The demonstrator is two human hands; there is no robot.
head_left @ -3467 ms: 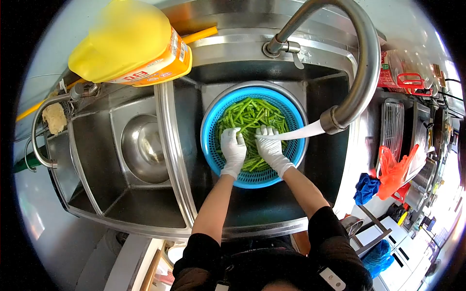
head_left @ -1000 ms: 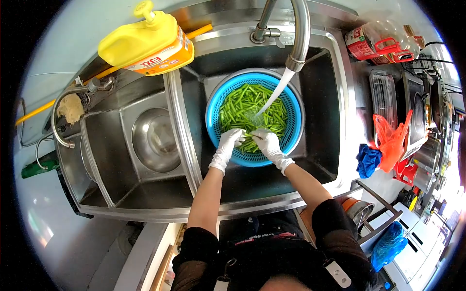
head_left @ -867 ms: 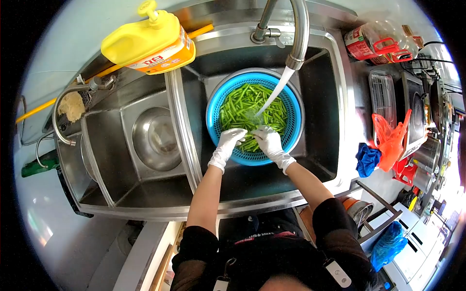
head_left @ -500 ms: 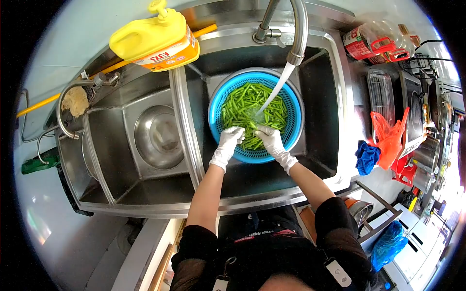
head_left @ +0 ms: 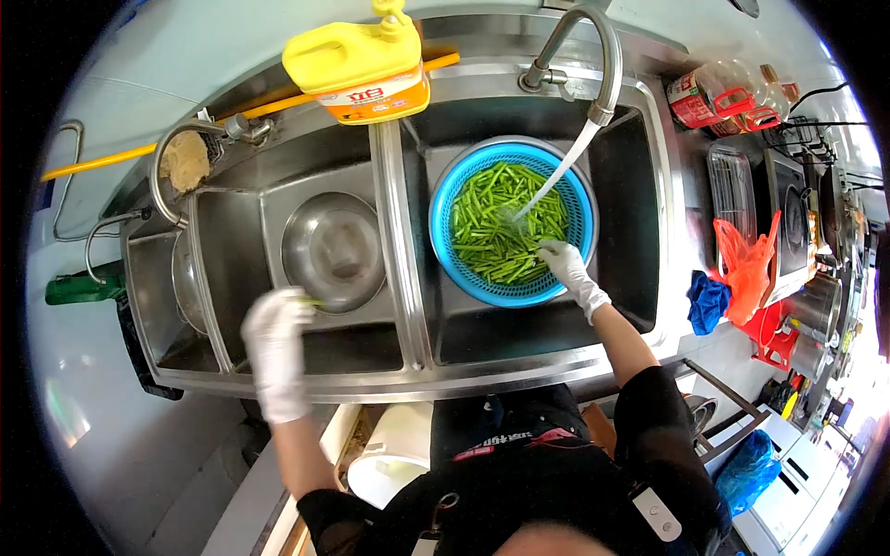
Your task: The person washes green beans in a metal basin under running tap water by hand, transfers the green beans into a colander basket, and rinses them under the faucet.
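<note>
Cut green beans point(head_left: 501, 199) fill a blue plastic colander point(head_left: 440, 243), which sits inside a metal bowl in the right sink basin. Water pours onto them from the curved faucet point(head_left: 607, 56). My gloved right hand point(head_left: 567, 264) is at the colander's near right side, its fingers curled against the beans; what they pinch is hidden. Smeared by motion, my gloved left hand point(head_left: 276, 334) is over the front of the middle basin, with a small green piece showing at its fingertips. Just beyond those fingertips lies a metal bowl point(head_left: 311, 222) in that basin.
A yellow detergent jug point(head_left: 357, 79) stands behind the sink by the divider. A second faucet point(head_left: 159, 176) curves over the left side. To the right are plastic bottles point(head_left: 714, 93), a red bag point(head_left: 746, 269) and a blue cloth point(head_left: 706, 301). A white bin point(head_left: 389, 463) stands below the sink.
My left hand has left the colander and swung left over the middle basin. My right hand stays at the beans. The view has shifted left, showing the white bin below.
</note>
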